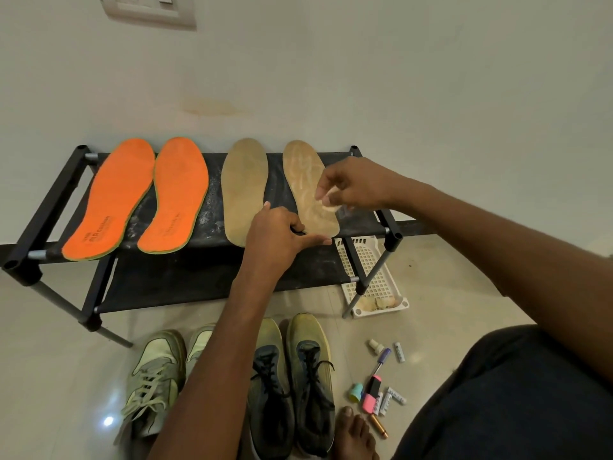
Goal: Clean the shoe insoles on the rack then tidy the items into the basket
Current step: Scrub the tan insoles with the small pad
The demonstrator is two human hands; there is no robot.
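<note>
Black metal shoe rack (49, 200) with a dark cloth shelf across the middle of the frame, against a pale wall. Four insoles flat on top: two bright orange foam insoles, one at far left (111, 197) and one just beside it (175, 194), then two tan worn insoles, one in the middle (243, 187) and one to its right (306, 184).

Left hand (275, 237) down on the heel end of the right tan insole, thumb stretched along its edge, fingers curled under; cannot tell if gripping or just pressing.

Right hand (351, 187) just above that same insole, fingers pinching a small pale wipe (328, 202).

White plastic basket with holes (374, 277) on the floor at lower right of the rack, partly behind a rack leg.

Pale green sneakers (156, 376) and dark laced sneakers (292, 386) at the bottom. Small pens and tubes (378, 383) scattered to their right.
</note>
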